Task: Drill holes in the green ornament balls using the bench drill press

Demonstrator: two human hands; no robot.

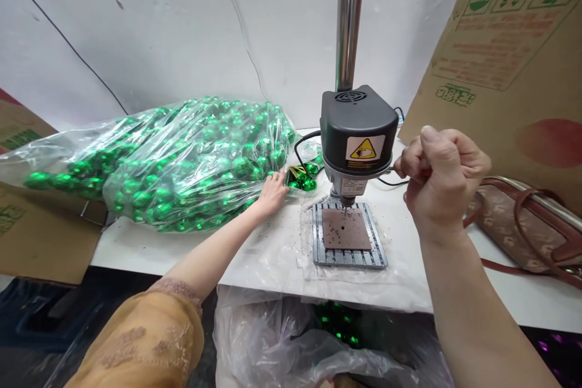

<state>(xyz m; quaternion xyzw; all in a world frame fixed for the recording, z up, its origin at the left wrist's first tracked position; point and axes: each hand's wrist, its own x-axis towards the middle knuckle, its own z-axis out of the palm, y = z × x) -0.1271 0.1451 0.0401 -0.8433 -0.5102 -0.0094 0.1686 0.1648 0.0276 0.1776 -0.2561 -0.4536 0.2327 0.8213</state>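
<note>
My right hand is closed in a fist around the feed handle of a small bench drill press, on the machine's right side. Below the chuck, a brown square board with a dark hole and scattered chips lies on the slotted metal base. My left hand reaches to the mouth of a clear plastic bag full of shiny green beads. Its fingers are stretched out, touching the plastic beside a few loose green beads; the fingertips are partly hidden.
A brown patterned handbag sits on the white table at right, before a large cardboard box. Another cardboard box stands at left. Below the table edge hangs clear plastic with green beads inside. A steel column rises behind the drill.
</note>
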